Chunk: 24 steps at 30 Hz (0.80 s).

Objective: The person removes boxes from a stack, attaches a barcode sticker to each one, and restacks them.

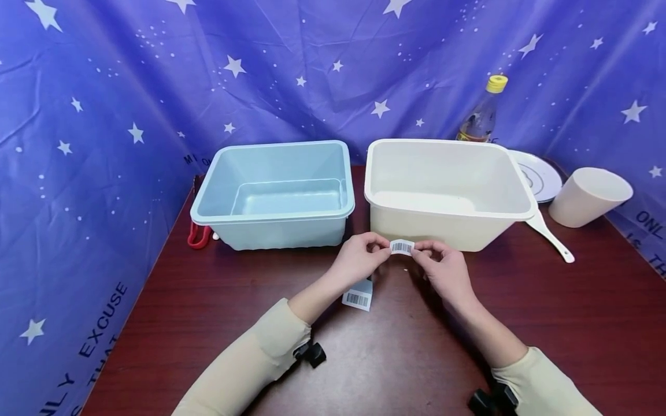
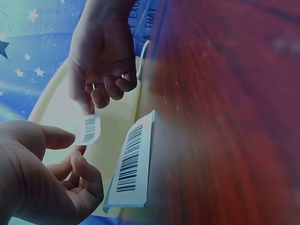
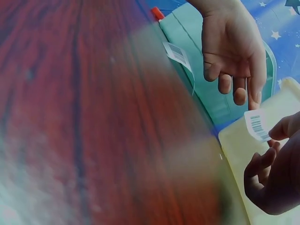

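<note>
A small white barcode sticker (image 1: 402,247) is stretched between both hands, just in front of the cream-white bin (image 1: 442,225). My left hand (image 1: 359,257) pinches its left edge between thumb and forefinger, and my right hand (image 1: 446,271) pinches the right edge the same way. In the left wrist view the sticker (image 2: 89,129) bows slightly between the fingertips. Below the left hand lies a second barcode label (image 1: 356,299) on pale blue backing, seen larger in the left wrist view as a label (image 2: 131,161) with a lifted edge.
A light blue bin (image 1: 276,231) stands to the left, with a red-handled thing (image 1: 199,237) partly hidden behind it. Right of the cream bin are a white spoon-like handle (image 1: 552,238), a plate (image 1: 543,176), a tilted-looking cup (image 1: 588,196) and a yellow-capped bottle (image 1: 481,115).
</note>
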Each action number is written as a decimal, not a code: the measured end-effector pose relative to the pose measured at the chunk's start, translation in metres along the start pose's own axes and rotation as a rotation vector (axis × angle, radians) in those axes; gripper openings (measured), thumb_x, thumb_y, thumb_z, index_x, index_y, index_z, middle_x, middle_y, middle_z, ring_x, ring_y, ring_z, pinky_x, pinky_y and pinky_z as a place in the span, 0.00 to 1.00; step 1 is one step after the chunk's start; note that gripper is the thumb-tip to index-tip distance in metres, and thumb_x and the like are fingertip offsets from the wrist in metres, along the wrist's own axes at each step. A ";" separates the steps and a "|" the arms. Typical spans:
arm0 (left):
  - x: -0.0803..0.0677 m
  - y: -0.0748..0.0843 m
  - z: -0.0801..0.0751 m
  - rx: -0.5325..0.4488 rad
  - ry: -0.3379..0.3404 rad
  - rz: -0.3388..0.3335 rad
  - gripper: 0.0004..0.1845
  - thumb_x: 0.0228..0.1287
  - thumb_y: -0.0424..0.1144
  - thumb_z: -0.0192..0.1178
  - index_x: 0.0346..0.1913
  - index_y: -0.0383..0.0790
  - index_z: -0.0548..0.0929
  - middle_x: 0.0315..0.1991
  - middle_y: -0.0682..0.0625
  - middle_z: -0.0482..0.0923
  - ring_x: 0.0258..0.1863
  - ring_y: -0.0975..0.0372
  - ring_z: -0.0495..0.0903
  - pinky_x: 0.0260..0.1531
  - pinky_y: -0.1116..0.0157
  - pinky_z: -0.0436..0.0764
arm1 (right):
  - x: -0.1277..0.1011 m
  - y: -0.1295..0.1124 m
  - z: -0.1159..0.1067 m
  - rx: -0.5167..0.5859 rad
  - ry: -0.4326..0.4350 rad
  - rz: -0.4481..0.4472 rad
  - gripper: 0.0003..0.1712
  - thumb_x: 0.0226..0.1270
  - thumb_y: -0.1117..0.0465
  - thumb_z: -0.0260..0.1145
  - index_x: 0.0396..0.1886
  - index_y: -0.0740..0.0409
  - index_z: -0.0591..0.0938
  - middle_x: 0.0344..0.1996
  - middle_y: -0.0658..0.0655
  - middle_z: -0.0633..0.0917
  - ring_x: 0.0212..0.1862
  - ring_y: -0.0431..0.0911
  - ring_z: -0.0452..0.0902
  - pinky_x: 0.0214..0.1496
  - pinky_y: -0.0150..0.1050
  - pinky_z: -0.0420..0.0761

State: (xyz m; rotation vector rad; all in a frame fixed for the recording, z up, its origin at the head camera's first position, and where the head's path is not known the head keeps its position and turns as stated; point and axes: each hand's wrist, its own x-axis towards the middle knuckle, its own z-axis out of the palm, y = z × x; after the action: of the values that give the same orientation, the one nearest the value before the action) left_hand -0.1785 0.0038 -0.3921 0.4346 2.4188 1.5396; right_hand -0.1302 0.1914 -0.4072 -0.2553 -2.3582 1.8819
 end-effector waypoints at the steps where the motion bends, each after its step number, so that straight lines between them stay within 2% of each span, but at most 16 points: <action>1: 0.001 0.000 0.000 0.014 0.000 -0.001 0.06 0.68 0.38 0.64 0.44 0.42 0.87 0.25 0.55 0.74 0.22 0.58 0.81 0.24 0.70 0.74 | 0.000 0.000 -0.001 -0.006 -0.003 0.001 0.14 0.70 0.66 0.66 0.48 0.74 0.82 0.24 0.50 0.80 0.19 0.39 0.68 0.20 0.30 0.71; 6: 0.005 0.000 0.002 0.063 -0.002 0.000 0.07 0.67 0.39 0.65 0.45 0.43 0.87 0.25 0.55 0.74 0.19 0.66 0.75 0.26 0.69 0.72 | 0.001 -0.002 -0.005 -0.040 -0.006 0.003 0.15 0.70 0.66 0.66 0.51 0.73 0.82 0.25 0.49 0.79 0.21 0.38 0.69 0.21 0.30 0.72; 14: 0.008 -0.002 0.004 0.045 -0.076 -0.008 0.14 0.69 0.37 0.63 0.55 0.45 0.85 0.24 0.53 0.73 0.14 0.64 0.73 0.20 0.69 0.71 | 0.002 0.001 -0.006 -0.081 0.007 -0.007 0.15 0.70 0.66 0.64 0.52 0.71 0.83 0.24 0.47 0.77 0.22 0.36 0.69 0.22 0.29 0.73; 24: 0.009 -0.003 0.003 0.057 -0.110 -0.017 0.17 0.70 0.38 0.62 0.61 0.44 0.83 0.23 0.53 0.73 0.14 0.64 0.73 0.19 0.69 0.71 | 0.003 0.004 -0.004 -0.108 0.003 -0.040 0.17 0.68 0.68 0.64 0.55 0.68 0.82 0.22 0.51 0.78 0.18 0.37 0.68 0.20 0.29 0.72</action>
State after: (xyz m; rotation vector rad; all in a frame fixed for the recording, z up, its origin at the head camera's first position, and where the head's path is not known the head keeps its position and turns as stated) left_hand -0.1863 0.0086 -0.3964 0.4952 2.3808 1.4048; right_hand -0.1318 0.1969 -0.4099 -0.2187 -2.4474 1.7384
